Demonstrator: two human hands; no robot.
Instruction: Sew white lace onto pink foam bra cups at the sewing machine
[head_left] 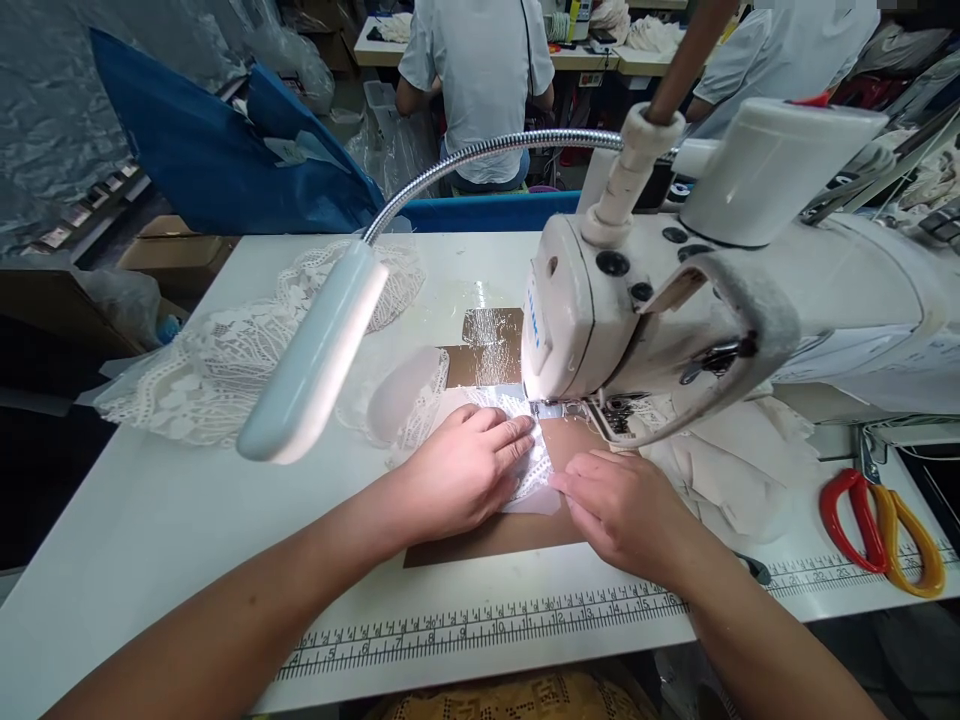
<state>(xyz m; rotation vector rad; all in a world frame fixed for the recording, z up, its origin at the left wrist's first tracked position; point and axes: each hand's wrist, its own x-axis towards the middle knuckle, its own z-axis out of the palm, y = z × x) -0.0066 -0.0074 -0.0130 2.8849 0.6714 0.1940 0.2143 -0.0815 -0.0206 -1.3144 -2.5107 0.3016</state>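
A piece of white lace fabric (535,468) lies under the needle area of a white sewing machine (577,300), on a brown plate (480,540) set on the table. My left hand (461,470) rests on the fabric's left part, its fingers stretched out flat, with the fingertips close to the presser foot (541,408). At the fabric's right edge, my right hand (626,505) pinches the border between thumb and fingers. More sheer lace (420,410) spreads out to the left of my left hand.
A lamp (315,350) on a bendy metal neck hangs over the table's left side, above a lace pile (217,370). Pale fabric pieces (739,470) lie right of the machine head. Red-and-yellow-handled scissors (881,530) lie at the right edge, near a printed ruler (480,635). A person (480,80) sits beyond.
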